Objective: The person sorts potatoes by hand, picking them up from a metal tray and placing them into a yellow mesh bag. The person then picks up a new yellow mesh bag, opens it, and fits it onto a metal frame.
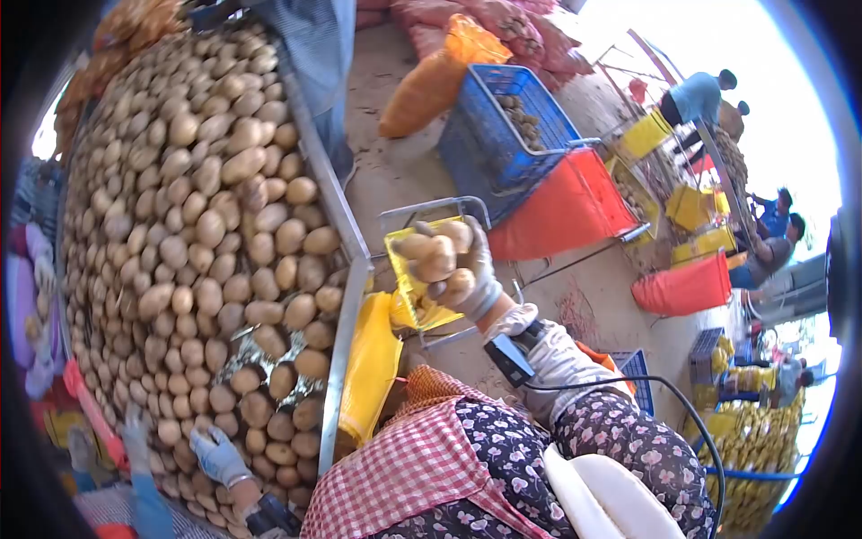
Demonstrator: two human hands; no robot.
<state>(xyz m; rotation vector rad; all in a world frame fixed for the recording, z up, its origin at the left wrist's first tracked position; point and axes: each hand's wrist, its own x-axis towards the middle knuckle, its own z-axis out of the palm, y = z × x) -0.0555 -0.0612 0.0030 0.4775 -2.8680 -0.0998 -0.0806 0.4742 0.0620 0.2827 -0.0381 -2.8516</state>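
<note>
My right hand (462,274), in a pale glove, is shut on a few potatoes (429,253) and holds them over a yellow crate (415,301) in a metal frame. My left hand (218,455), in a blue glove, lies with spread fingers on the potatoes near the edge of a wide sorting table (346,296). The table is packed with potatoes (197,225). Both forearms carry a dark wrist device, and my sleeves are floral with a checked apron over them.
A yellow bag (368,368) hangs off the table's metal edge. Beyond are a blue crate (498,135) holding potatoes, orange sacks (561,211), netted sacks (422,90) and yellow crates (691,207). Other people work at the far right (696,94). Another blue-gloved hand (135,436) reaches in at the lower left.
</note>
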